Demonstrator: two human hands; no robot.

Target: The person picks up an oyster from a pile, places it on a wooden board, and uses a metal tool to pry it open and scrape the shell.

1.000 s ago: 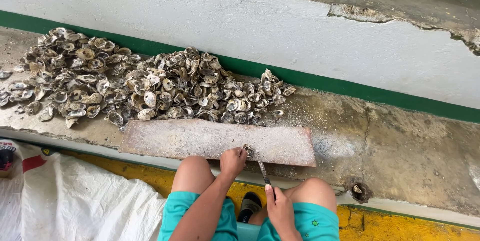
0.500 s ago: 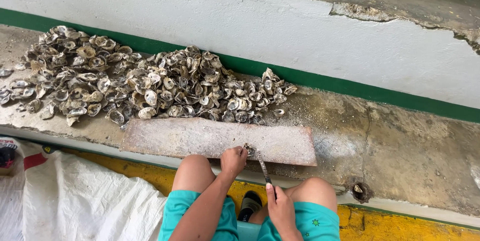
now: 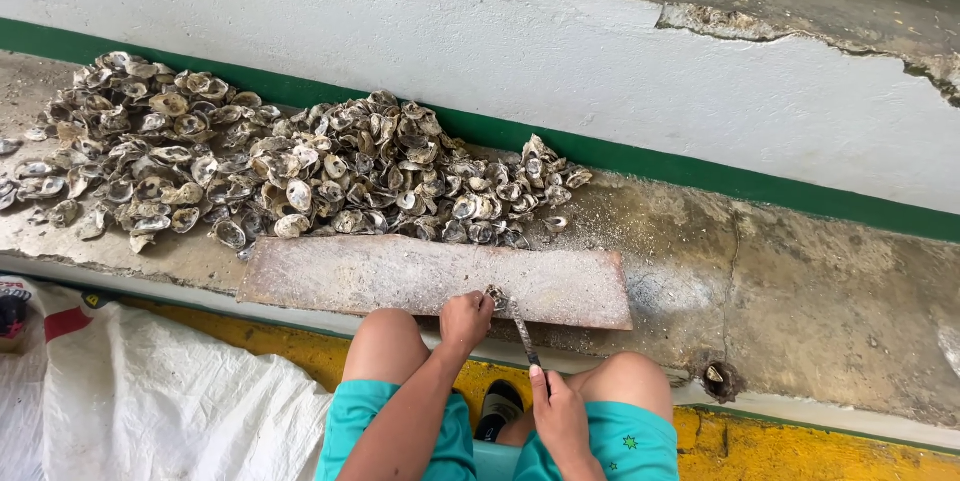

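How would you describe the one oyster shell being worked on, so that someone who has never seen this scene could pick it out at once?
Find the long concrete ledge below the white wall, then the flat reddish-brown board lying on it. At the board's near edge, the left hand pins one shell against a knife held by the right hand. Unlike the heaped shells behind, it sits alone.

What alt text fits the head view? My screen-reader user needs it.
A seated person's left hand holds an oyster on a worn board while the right hand works a knife into it. A large pile of oyster shells lies behind on the concrete ledge.
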